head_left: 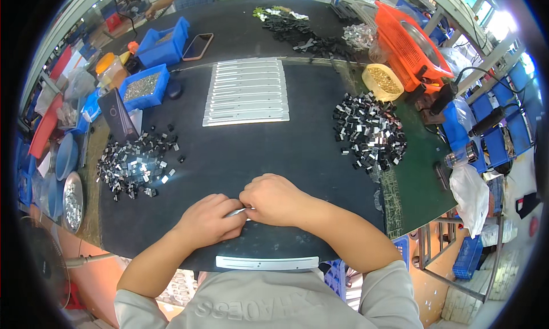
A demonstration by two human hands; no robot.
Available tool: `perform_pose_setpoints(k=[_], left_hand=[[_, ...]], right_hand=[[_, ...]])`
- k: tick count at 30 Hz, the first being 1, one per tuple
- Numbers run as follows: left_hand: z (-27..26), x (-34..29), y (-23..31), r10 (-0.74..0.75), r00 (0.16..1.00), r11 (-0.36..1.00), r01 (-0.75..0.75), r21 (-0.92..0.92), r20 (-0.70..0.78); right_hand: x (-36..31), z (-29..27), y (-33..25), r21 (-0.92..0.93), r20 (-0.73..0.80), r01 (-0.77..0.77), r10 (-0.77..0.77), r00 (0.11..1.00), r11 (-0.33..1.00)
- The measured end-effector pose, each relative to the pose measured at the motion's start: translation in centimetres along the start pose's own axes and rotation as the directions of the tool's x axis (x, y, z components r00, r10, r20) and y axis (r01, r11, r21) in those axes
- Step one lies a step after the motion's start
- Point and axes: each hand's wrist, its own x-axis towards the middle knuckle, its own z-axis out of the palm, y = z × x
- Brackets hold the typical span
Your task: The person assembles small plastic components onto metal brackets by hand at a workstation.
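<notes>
My left hand (pixel 210 220) and my right hand (pixel 277 199) meet near the front of the dark mat, both with fingers closed. Between their fingertips shows a small silvery piece (pixel 236 213), mostly hidden, so its kind is unclear. Nearer to me, a white slotted metal strip (pixel 267 264) lies along the table's front edge, apart from both hands. Farther off, a row of similar strips (pixel 247 92) is laid out side by side. Heaps of small black and silver parts lie at the left (pixel 137 164) and at the right (pixel 370 131).
Blue bins (pixel 146 87) with small pieces and two phones (pixel 198 47) are at the left and back left. A yellow tub (pixel 382 82) and orange baskets (pixel 409 43) stand at the back right. Black strips (pixel 291 31) are piled at the back. A metal dish (pixel 73 183) sits far left.
</notes>
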Motion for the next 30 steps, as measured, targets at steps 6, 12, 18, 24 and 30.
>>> perform_pose_setpoints(k=[6,12,18,24,30], left_hand=[[-0.3,-0.1,0.3,-0.026,1.000,0.999,0.027,0.029,-0.008],[-0.2,0.5,0.4,-0.032,0.999,0.999,0.031,0.016,0.035],[-1.1,0.4,0.3,0.009,0.998,0.995,-0.014,0.099,0.055],[-0.7,0.1,-0.3,-0.302,0.953,0.953,0.302,-0.026,-0.006],[-1.2,1.8,-1.0,-0.313,0.950,0.947,0.312,-0.077,-0.010]], right_hand=[[-3.6,-5.0,0.7,-0.015,-0.235,-0.387,0.373,0.897,0.922],[-11.0,-6.0,7.6,-0.304,-0.478,-0.792,0.634,0.608,0.530],[-10.9,-4.9,6.4,-0.183,-0.565,-0.735,0.542,0.622,0.653],[-9.2,-2.9,4.3,-0.081,-0.413,-0.605,0.525,0.744,0.792],[-10.5,-3.6,5.6,-0.013,-0.374,-0.401,0.368,0.851,0.916]])
